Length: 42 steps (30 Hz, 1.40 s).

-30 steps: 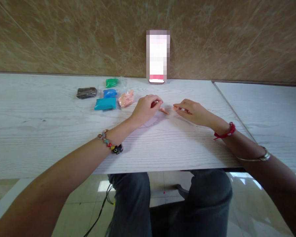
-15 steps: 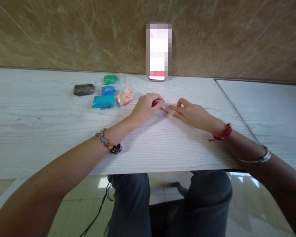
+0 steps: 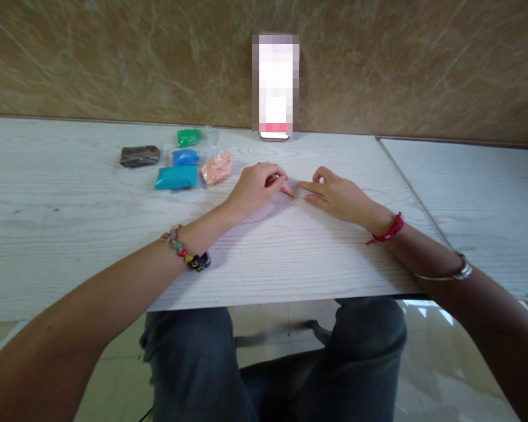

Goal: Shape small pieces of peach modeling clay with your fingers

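Observation:
My left hand (image 3: 256, 189) rests at the middle of the white table with its fingers curled and thumb pressed in. A thin peach-pink strip, seemingly modelling clay (image 3: 288, 191), pokes out from under these fingers; the rest of it is hidden. Just to the right, my right hand (image 3: 334, 196) has index finger and thumb stretched toward the strip, apart from each other, with nothing visible between them. Left of my left hand lies a clear bag of peach clay (image 3: 217, 168).
More clay packets lie at the left: teal (image 3: 176, 177), blue (image 3: 185, 157), green (image 3: 189, 138) and brown (image 3: 139, 156). A phone (image 3: 275, 88) with a blurred screen leans on the brown marbled wall (image 3: 114, 58). A seam (image 3: 413, 190) crosses the table (image 3: 70, 246) at the right.
The view has shifted slightly, moving everything a little left and up. My right fingertips are a bit farther from the strip, and the peach bit by my right index finger no longer shows. My left leg has moved outward.

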Tool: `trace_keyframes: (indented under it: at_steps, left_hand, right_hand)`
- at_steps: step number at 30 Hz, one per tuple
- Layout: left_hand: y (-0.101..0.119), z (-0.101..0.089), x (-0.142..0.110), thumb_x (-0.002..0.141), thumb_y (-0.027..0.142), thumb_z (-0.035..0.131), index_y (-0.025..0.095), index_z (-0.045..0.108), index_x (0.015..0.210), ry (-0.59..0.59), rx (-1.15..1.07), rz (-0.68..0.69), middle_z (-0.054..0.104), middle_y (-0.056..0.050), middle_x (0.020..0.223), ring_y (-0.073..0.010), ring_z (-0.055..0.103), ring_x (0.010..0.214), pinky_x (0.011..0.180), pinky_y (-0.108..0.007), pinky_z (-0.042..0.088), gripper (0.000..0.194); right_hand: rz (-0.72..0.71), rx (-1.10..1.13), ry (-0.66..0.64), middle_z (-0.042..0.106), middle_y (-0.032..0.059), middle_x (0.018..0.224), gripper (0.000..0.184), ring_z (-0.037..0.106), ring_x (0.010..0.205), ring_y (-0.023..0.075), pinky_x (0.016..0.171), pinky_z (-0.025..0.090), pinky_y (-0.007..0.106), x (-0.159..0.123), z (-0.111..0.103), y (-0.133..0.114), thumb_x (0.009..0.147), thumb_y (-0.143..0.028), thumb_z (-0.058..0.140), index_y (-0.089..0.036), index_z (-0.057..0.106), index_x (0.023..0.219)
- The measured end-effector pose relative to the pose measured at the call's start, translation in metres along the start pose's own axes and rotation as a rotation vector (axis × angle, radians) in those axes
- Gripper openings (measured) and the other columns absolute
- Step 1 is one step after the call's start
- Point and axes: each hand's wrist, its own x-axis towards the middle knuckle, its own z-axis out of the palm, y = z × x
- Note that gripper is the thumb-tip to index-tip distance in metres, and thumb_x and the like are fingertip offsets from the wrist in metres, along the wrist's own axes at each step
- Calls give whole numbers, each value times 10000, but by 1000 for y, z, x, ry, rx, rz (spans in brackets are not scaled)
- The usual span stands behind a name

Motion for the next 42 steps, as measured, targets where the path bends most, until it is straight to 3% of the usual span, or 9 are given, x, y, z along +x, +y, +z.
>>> trace_keyframes:
  at_steps: [7, 10, 14, 16, 20, 23, 30, 36, 42]
  left_hand:
    - [0, -2, -1, 772, 171, 489, 142, 637, 748, 4, 16, -5, 637, -16, 727, -106, 501, 627, 625, -241, 372, 153]
    - [0, -2, -2, 773, 171, 489, 143, 640, 755, 16, 11, 4, 635, -15, 727, -106, 499, 624, 627, -239, 373, 155]
    - [-2, -4, -2, 776, 178, 491, 138, 642, 763, 11, 18, 16, 625, -18, 708, -107, 498, 614, 627, -242, 374, 157]
    - [-3, -5, -2, 778, 180, 491, 134, 643, 766, 9, 18, 21, 625, -21, 709, -108, 500, 615, 627, -243, 375, 159]
    - [-4, -5, -2, 786, 187, 489, 132, 641, 756, -10, 21, 51, 615, -20, 690, -106, 493, 602, 623, -244, 371, 164]
    - [-5, -4, -3, 795, 189, 481, 139, 635, 746, -40, 20, 67, 611, -13, 680, -106, 492, 607, 629, -243, 373, 169]
    - [-7, -3, -3, 803, 179, 480, 142, 631, 745, -56, 69, 90, 611, -9, 700, -106, 498, 630, 625, -242, 362, 166]
    - [-9, -1, -2, 808, 169, 479, 137, 632, 751, -73, 103, 71, 600, -9, 699, -107, 504, 646, 625, -238, 357, 166]
    - [-10, -1, -1, 808, 181, 487, 128, 637, 800, -92, 150, 30, 618, -32, 759, -121, 526, 685, 634, -247, 361, 159]
  right_hand:
    - [0, 60, -14, 520, 95, 1052, 394, 507, 692, 121, 625, 377, 269, 2, 0, -5, 905, -409, 346, -194, 628, 1076]
    - [18, 211, 76, 551, 92, 952, 350, 528, 757, 143, 679, 403, 273, 7, 7, 4, 884, -334, 400, -164, 631, 1085]
    - [172, 340, 203, 571, 71, 865, 331, 498, 662, 121, 635, 407, 264, 12, 12, 16, 843, -252, 452, -126, 627, 1094]
    - [154, 295, 182, 555, 97, 974, 349, 471, 602, 94, 624, 408, 265, 11, 10, 16, 840, -255, 467, -117, 612, 1125]
    - [-20, 52, 27, 501, 118, 1132, 366, 472, 594, 79, 639, 407, 268, 1, 2, 1, 896, -300, 376, -165, 602, 1151]
    - [-20, -74, -21, 510, 113, 1156, 383, 493, 623, 100, 580, 384, 260, -3, -1, -8, 906, -316, 348, -180, 569, 1188]
    - [139, 264, 205, 576, 94, 933, 317, 489, 597, 106, 559, 400, 254, 6, 10, 17, 848, -242, 438, -142, 642, 1068]
    - [17, 194, 130, 533, 118, 1068, 309, 500, 605, 94, 631, 418, 275, 6, 12, 14, 850, -262, 464, -153, 640, 1079]
    - [80, 355, 181, 602, 55, 818, 164, 490, 612, 100, 591, 398, 236, 13, 10, 8, 776, -212, 547, -130, 646, 877]
